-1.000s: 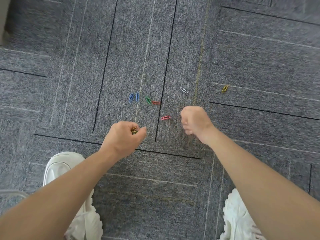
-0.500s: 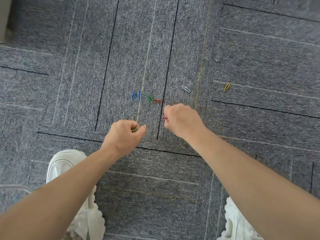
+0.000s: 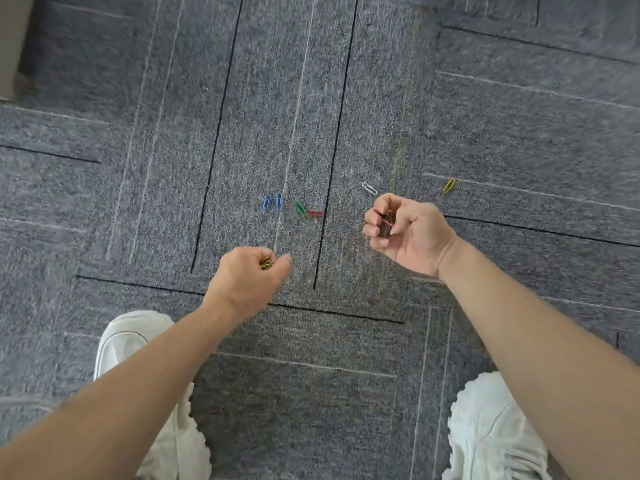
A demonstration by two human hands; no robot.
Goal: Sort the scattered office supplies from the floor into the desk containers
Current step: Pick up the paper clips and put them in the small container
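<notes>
Head camera looks straight down at a grey carpet floor [image 3: 519, 116] crossed by thin black and pale lines, with both bare forearms reaching in from the bottom edge. The left hand [image 3: 247, 282] hangs low over the carpet with its back to the camera, and its fingers [image 3: 285, 263] are curled in on a small bunch of clips [image 3: 266, 263], of which yellow and green wire shows at the knuckles. The right hand [image 3: 408, 233] is turned palm up, its fingers [image 3: 375, 220] bent inward round a pink clip [image 3: 387, 223] that lies across the dark hollow of the palm; whether more clips lie beneath it cannot be told. On the floor beyond the hands lie loose paper clips. Two blue clips [image 3: 266, 203] sit side by side, a green clip [image 3: 300, 208] is just to their right, and a red clip [image 3: 315, 213] touches the green one's lower end. A white clip [image 3: 369, 188] lies just beyond the right hand's fingertips, and a yellow clip [image 3: 450, 185] lies well apart to the right. A white shoe [image 3: 131, 341] shows under the left forearm and another white shoe [image 3: 491, 427] under the right. A pale furniture edge [image 3: 10, 46] fills the top left corner.
</notes>
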